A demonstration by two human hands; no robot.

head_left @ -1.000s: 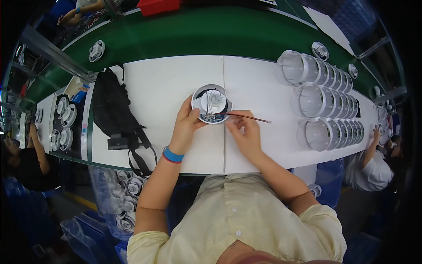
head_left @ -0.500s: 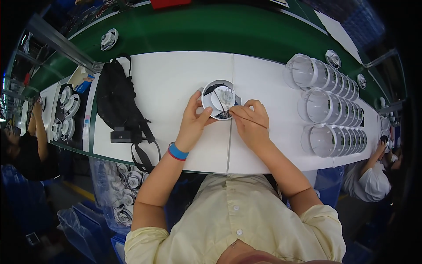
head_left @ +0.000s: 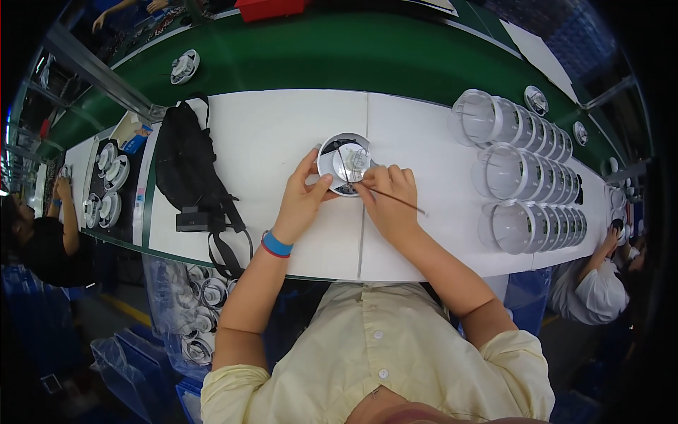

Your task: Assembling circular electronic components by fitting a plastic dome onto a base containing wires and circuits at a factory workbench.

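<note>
Above the white tabletop, my left hand (head_left: 302, 197) grips a round white housing (head_left: 324, 164) by its left rim. Loose wires and a pale disc show inside the housing, along with dark parts. My right hand (head_left: 390, 200) pinches a thin brown stick (head_left: 404, 203) at the housing's lower right edge. The stick's rear end sticks out past the hand toward the lower right. Its front end is hard to make out among the fingers and wires.
A black bag (head_left: 185, 155) with straps lies left. Stacked clear plastic cups (head_left: 510, 172) lie in rows at right. Beyond the table runs a green conveyor belt (head_left: 311, 60) carrying similar housings (head_left: 185, 66). A plastic-lined bin (head_left: 161, 297) of parts stands below left. Other people work at both sides.
Both hands and the housing have shifted slightly left and down. The stick has swung a little and its rear end sits lower. A housing on the belt at far left has moved right.
</note>
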